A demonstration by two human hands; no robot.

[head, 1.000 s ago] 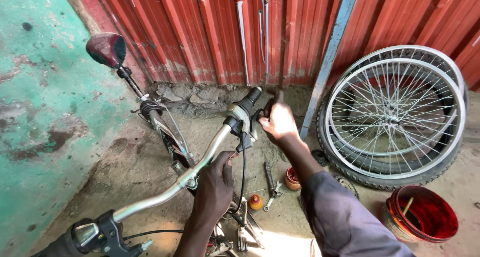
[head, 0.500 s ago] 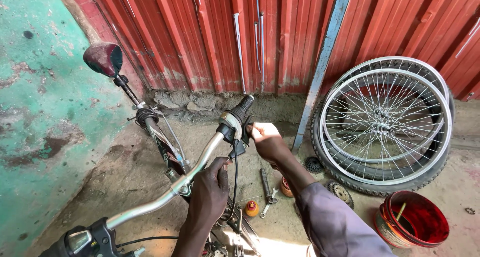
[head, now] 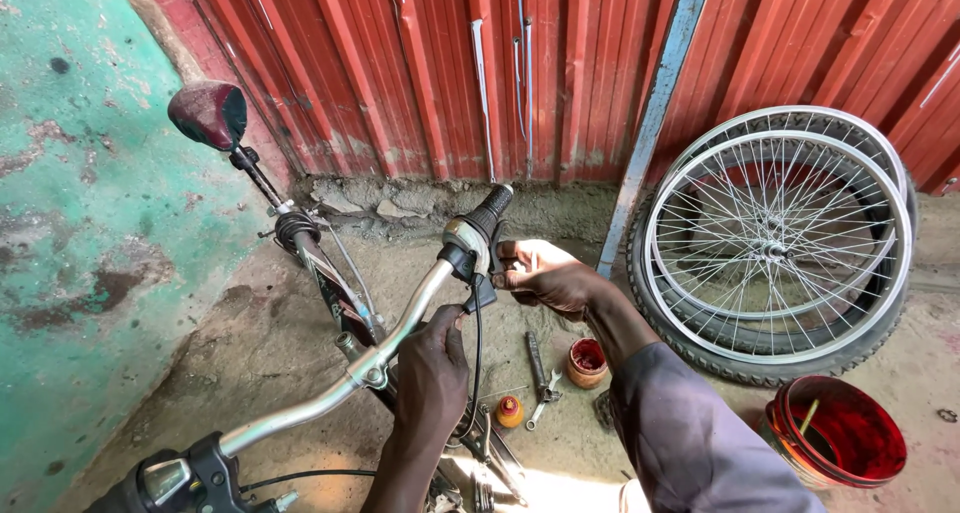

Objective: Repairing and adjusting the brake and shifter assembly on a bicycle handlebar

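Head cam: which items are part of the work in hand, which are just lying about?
In hand:
left hand on the handlebar
right hand at the brake lever clamp
black cable

Lying about:
spare wheels leaning on the red wall
red bucket
wrench on the ground
small red tin
saddle

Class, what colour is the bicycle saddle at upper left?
Dark red, with a black rear edge: the saddle, clearest in the head view.
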